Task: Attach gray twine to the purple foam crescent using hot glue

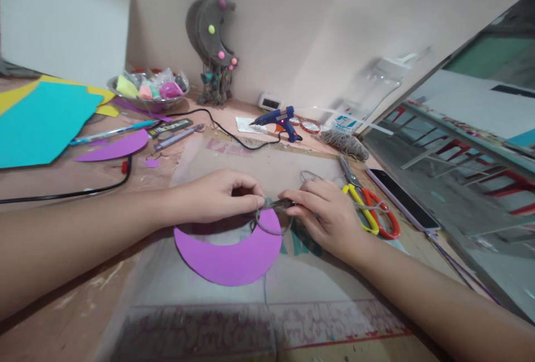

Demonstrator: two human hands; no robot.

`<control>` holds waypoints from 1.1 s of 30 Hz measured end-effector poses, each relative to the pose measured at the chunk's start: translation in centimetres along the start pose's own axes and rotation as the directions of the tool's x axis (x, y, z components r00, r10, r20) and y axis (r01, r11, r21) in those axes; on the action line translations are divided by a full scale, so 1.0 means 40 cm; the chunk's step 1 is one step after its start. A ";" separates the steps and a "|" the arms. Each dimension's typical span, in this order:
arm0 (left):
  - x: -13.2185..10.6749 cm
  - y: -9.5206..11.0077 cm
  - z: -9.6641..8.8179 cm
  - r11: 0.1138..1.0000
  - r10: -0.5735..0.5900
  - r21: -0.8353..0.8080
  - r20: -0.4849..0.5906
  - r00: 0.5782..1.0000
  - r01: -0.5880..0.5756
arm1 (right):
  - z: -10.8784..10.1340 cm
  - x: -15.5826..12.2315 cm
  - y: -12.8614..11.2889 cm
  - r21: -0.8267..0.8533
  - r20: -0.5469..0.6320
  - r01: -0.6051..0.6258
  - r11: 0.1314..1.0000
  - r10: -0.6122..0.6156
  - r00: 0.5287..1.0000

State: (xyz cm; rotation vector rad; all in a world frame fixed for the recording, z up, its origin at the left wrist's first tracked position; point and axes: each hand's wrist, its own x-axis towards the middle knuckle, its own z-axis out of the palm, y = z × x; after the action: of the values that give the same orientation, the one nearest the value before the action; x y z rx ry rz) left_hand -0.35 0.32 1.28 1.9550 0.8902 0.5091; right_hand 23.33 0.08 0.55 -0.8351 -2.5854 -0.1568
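A purple crescent cut-out (pixel 232 262) lies on the plastic-covered work surface, its right horn under my hands. Grey yarn (pixel 267 229) loops across that horn. My left hand (pixel 240 195) is closed, thumb and forefinger pinching the yarn near the horn's tip. Between the fingers of my right hand (pixel 320 211) is a dark grey, narrow bunch, apparently of the same yarn; its exact make-up is partly hidden. Scissors (pixel 368 209) with yellow and red handles lie just right of my right hand, a strand of yarn across them.
At the back are a blue glue gun (pixel 278 121), a ball of grey yarn (pixel 345 143) and a grey crescent ornament (pixel 213 39). A bowl (pixel 148 97) of packets and turquoise sheet (pixel 45 120) are left. A phone (pixel 401 197) lies by the right edge. Black cable (pixel 83 194) crosses the left.
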 end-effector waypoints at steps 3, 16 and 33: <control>0.000 0.000 0.000 1.000 -0.011 0.000 -0.002 1.000 0.011 | 0.000 -0.001 0.001 0.002 0.001 0.003 1.000 -0.003 1.000; 0.000 0.002 -0.001 1.000 -0.014 -0.002 -0.002 1.000 0.014 | -0.004 -0.001 -0.002 -0.052 -0.007 0.044 0.998 -0.044 0.999; 0.001 0.002 0.000 1.000 -0.006 -0.013 -0.007 1.000 0.006 | -0.004 -0.001 -0.002 -0.103 -0.025 0.065 0.993 -0.068 0.997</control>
State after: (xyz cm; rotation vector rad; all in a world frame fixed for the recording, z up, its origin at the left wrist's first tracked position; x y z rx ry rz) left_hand -0.29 0.34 1.33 1.9388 0.8950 0.5170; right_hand 23.37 -0.03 0.67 -0.7768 -2.5982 -0.3202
